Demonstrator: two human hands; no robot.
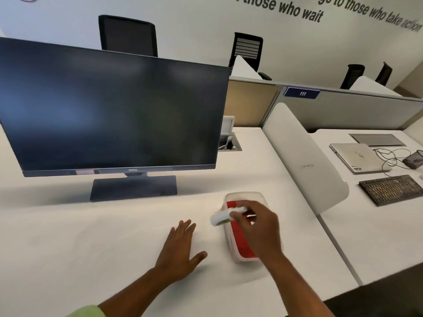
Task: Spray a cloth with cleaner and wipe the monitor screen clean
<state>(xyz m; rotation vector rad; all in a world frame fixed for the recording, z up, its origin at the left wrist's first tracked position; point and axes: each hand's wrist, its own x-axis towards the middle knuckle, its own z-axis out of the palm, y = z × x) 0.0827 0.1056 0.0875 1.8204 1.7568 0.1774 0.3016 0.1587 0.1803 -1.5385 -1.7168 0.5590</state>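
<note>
Stood at a white desk surface [68,243], with a large black flat-screen monitor [109,110] upright on its rectangular dark base [134,187] at the far left, screen dark. Lay near right of that base a clear plastic tub [246,196] with a red cloth [240,241] spread inside. Hovered over the tub the right hand [258,227], its fingers [238,215] curled round a small white spray bottle [225,216] with a touch of green, blurred, pointing left over the tub's left rim. Rested flat on the surface just left of the tub the left hand [180,250], fingers straight and spread, holding nothing, apart from the tub. Rose a white curved divider panel [304,161] to the right. Lay beyond it, on the neighbouring surface, a closed silver laptop [357,159], a dark keyboard [391,188] and loose black cables [389,159]. Stood black office chairs [128,35] far behind the monitor.
</note>
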